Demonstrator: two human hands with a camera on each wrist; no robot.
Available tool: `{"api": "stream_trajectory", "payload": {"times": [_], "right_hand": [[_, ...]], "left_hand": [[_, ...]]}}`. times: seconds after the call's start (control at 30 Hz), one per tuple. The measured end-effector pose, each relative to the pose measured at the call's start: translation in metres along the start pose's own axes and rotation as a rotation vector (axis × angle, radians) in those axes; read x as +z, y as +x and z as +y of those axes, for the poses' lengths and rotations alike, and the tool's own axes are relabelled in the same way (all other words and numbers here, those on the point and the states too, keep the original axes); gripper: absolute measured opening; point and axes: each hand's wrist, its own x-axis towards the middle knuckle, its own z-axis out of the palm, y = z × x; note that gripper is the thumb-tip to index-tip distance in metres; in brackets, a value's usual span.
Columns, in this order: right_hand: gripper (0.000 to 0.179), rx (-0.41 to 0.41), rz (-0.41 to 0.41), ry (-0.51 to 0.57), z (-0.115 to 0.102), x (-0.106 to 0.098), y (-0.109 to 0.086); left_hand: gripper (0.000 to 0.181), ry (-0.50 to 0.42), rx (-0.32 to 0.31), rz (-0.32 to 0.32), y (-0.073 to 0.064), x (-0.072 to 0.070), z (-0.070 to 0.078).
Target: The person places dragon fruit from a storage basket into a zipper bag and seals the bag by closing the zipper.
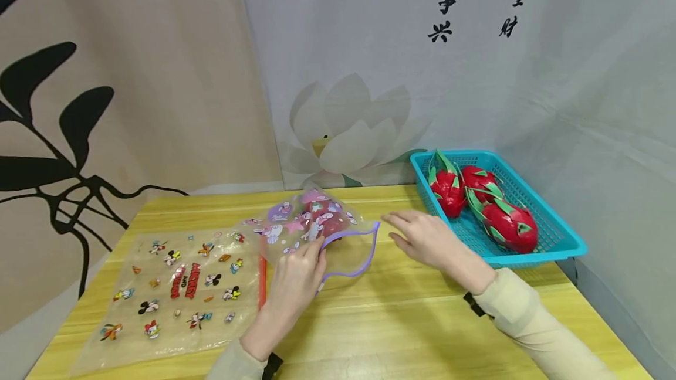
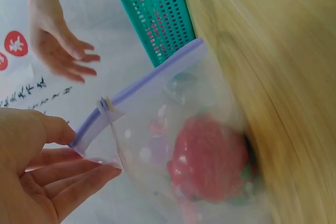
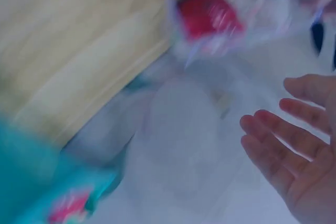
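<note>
My left hand (image 1: 297, 274) pinches the edge of a clear zip bag (image 1: 296, 221) with a purple zip and pink and purple cartoon prints. The bag's mouth gapes toward the right. Inside it lies a red dragon fruit (image 2: 210, 158), seen through the plastic. My right hand (image 1: 419, 238) hovers between the bag's mouth and a blue basket (image 1: 560, 242), fingers spread and holding nothing. In the basket are three red dragon fruits (image 1: 511, 224) with green leafy scales.
A larger flat clear bag (image 1: 174, 309) with Mickey prints and a red zip lies on the left of the wooden table (image 1: 401, 333). Behind the table hangs a cloth backdrop (image 1: 338, 28) with a flower and black characters. The basket stands at the table's right back.
</note>
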Motion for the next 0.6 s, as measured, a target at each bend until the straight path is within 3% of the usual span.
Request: {"api": "stream_trajectory", "payload": {"times": [0.17, 0.37, 0.5, 0.6], "right_hand": [[0.037, 0.229, -0.139, -0.021, 0.061, -0.025, -0.013], [0.052, 0.515, -0.445, 0.042, 0.135, -0.047, -0.040], [0.073, 0.639, -0.663, 0.127, 0.172, -0.051, -0.065], [0.085, 0.702, -0.761, 0.175, 0.190, -0.051, -0.085]], "left_hand": [[0.020, -0.002, -0.006, -0.011, 0.000, -0.001, -0.001], [0.021, -0.005, -0.001, -0.012, 0.000, -0.001, -0.002], [0.020, -0.006, 0.003, -0.011, -0.001, -0.001, -0.002], [0.020, -0.002, 0.003, -0.013, 0.000, -0.001, -0.002]]}}
